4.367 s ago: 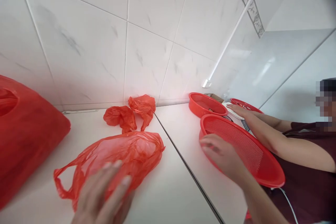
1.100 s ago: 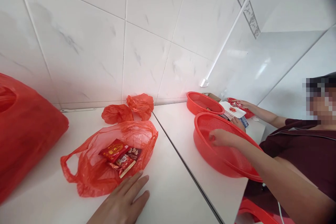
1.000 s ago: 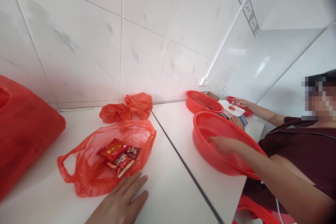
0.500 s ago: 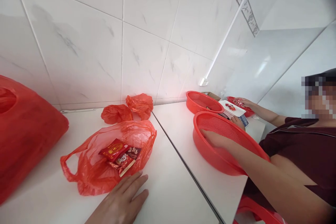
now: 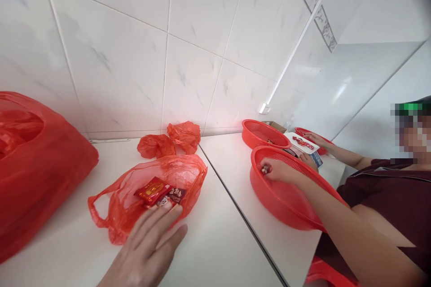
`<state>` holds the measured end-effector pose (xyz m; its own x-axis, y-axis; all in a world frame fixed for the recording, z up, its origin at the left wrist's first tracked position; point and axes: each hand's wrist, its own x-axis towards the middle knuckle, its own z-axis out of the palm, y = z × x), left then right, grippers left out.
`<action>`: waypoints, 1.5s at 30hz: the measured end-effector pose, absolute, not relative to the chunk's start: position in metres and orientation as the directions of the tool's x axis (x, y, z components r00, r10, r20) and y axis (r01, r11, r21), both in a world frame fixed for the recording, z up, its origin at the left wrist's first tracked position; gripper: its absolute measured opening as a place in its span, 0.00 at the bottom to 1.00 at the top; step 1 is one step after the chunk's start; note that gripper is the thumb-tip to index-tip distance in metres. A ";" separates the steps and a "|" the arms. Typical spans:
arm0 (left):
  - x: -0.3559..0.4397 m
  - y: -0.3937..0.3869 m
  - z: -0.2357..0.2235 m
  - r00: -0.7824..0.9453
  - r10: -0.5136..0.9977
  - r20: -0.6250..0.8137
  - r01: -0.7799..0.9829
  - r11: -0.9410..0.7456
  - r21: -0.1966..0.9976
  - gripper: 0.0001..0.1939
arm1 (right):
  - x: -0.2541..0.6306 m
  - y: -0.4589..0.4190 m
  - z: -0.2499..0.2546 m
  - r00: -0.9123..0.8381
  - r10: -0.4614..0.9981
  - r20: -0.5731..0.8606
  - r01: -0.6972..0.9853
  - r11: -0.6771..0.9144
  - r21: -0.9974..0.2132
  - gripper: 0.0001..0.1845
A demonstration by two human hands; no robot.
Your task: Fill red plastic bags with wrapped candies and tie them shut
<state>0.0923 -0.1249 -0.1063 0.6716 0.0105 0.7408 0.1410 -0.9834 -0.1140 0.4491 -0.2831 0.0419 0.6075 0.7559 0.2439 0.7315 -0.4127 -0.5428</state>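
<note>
My left hand (image 5: 144, 242), fingers stretched out and slightly blurred, reaches over the near edge of an open red plastic bag (image 5: 128, 179). Its fingertips overlap the snack packets inside; whether they touch cannot be told. A red packet (image 5: 153, 189) lies on top, with a dark brown packet (image 5: 177, 195) beside it and a red-and-white one (image 5: 164, 201) partly hidden by my fingers. My right hand (image 5: 276, 170) is inside a large red mesh basket (image 5: 286, 208), closed on a small, shiny, dark wrapped piece (image 5: 266, 169). Most of that piece is covered by the fingers.
A full red bag (image 5: 50, 175) stands at left. Two crumpled red bags (image 5: 183, 136) lie near the tiled wall. Another red basket (image 5: 261, 136) stands behind mine. At right, a co-worker (image 5: 380, 193) has hands near a white tray (image 5: 308, 148). A seam (image 5: 235, 204) crosses the white table.
My left hand has moved up from the table beside the bag to over the packets. My right hand has risen inside the basket, with a small wrapped piece now showing in it.
</note>
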 end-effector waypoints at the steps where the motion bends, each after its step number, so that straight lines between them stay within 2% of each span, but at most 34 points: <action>1: 0.092 -0.122 -0.104 0.622 0.055 0.781 0.181 -0.981 -0.075 0.25 | 0.454 -0.278 0.047 0.591 0.784 0.189 0.727 -0.415 -0.547 0.04; 3: 0.091 -0.115 -0.099 0.511 0.135 0.849 0.270 -0.963 -0.009 0.25 | 0.453 -0.267 0.057 0.552 0.820 0.150 0.720 -0.377 -0.583 0.10; 6: 0.089 -0.105 -0.093 0.360 0.249 0.899 0.390 -0.916 0.098 0.25 | 0.421 -0.250 0.065 0.470 0.856 0.213 0.718 -0.231 -0.656 0.19; 12: 0.076 -0.091 -0.090 0.125 0.549 0.827 0.503 -0.753 0.424 0.26 | 0.313 -0.202 0.041 0.045 0.966 0.255 0.728 0.143 -0.671 0.16; 16: 0.068 -0.079 -0.098 0.039 0.641 0.767 0.513 -0.671 0.535 0.25 | 0.277 -0.160 0.018 -0.089 0.981 0.170 0.736 0.180 -0.653 0.20; 19: 0.066 -0.071 -0.105 0.005 0.724 0.690 0.481 -0.607 0.633 0.24 | 0.276 -0.143 0.008 -0.066 0.986 0.151 0.790 0.144 -0.596 0.22; 21: 0.066 -0.068 -0.109 -0.014 0.790 0.613 0.440 -0.546 0.713 0.24 | 0.283 -0.140 0.003 0.012 0.972 0.236 0.805 0.130 -0.579 0.19; 24: 0.067 -0.066 -0.114 -0.026 0.858 0.513 0.387 -0.465 0.797 0.25 | 0.301 -0.143 -0.012 0.216 0.872 0.439 0.809 0.092 -0.581 0.17; 27: 0.069 -0.064 -0.116 -0.004 0.903 0.430 0.370 -0.398 0.839 0.25 | 0.321 -0.147 -0.037 0.436 0.763 0.477 0.777 -0.052 -0.627 0.22; 30: 0.070 -0.064 -0.116 0.028 0.926 0.376 0.370 -0.359 0.857 0.25 | 0.333 -0.155 -0.059 0.542 0.760 0.359 0.726 -0.207 -0.656 0.22; 34: 0.071 -0.066 -0.111 0.053 0.950 0.306 0.376 -0.303 0.875 0.27 | 0.339 -0.166 -0.062 0.470 0.858 0.206 0.741 -0.257 -0.620 0.25; 37: 0.071 -0.069 -0.105 0.043 0.968 0.248 0.359 -0.246 0.900 0.29 | 0.343 -0.172 -0.056 0.298 0.951 -0.078 0.715 -0.277 -0.642 0.31; 40: 0.070 -0.071 -0.102 0.032 0.977 0.212 0.354 -0.209 0.912 0.29 | 0.343 -0.175 -0.054 0.111 0.925 -0.363 0.654 -0.342 -0.674 0.35; 42: 0.070 -0.071 -0.102 0.022 0.980 0.200 0.347 -0.195 0.917 0.27 | 0.336 -0.175 -0.056 0.065 0.898 -0.435 0.639 -0.372 -0.673 0.34; 45: 0.071 -0.070 -0.105 0.022 0.980 0.196 0.276 -0.195 0.941 0.23 | 0.321 -0.172 -0.059 0.077 0.891 -0.448 0.638 -0.389 -0.664 0.27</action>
